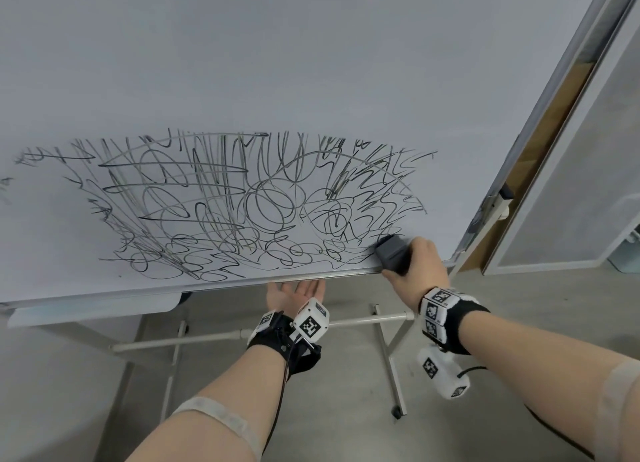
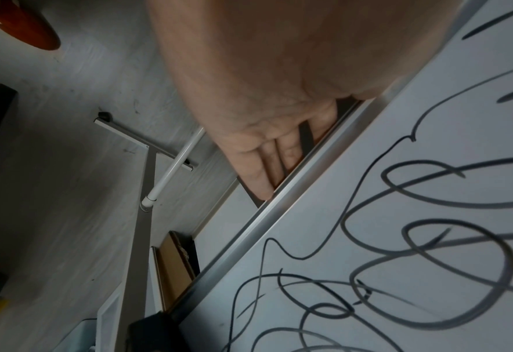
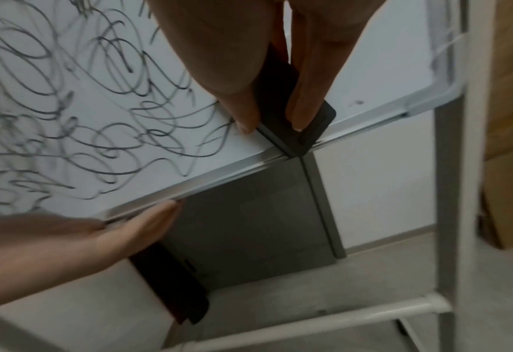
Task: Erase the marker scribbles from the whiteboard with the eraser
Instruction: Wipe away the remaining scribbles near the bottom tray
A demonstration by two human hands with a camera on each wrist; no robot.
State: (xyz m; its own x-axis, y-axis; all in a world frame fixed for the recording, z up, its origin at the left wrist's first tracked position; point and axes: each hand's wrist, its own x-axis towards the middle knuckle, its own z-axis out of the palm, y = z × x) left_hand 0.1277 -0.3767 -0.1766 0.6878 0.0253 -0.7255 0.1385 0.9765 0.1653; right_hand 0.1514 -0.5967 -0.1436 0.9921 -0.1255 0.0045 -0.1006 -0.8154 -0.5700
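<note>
One right hand [image 1: 417, 266] grips eraser [image 1: 392, 254] on whiteboard [image 1: 277, 63].

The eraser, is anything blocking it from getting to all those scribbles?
No, nothing visible blocks it. The right hand grips the eraser at the bottom right edge of the scribbles. The left hand is under the whiteboard's bottom edge, clear of the drawing.

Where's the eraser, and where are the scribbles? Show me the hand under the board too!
eraser [image 1: 391, 254], head view, on its dark grey back.
scribbles [image 1: 242, 202], head view, on the tangle's middle.
left hand [image 1: 294, 293], head view, on the open palm.
</note>
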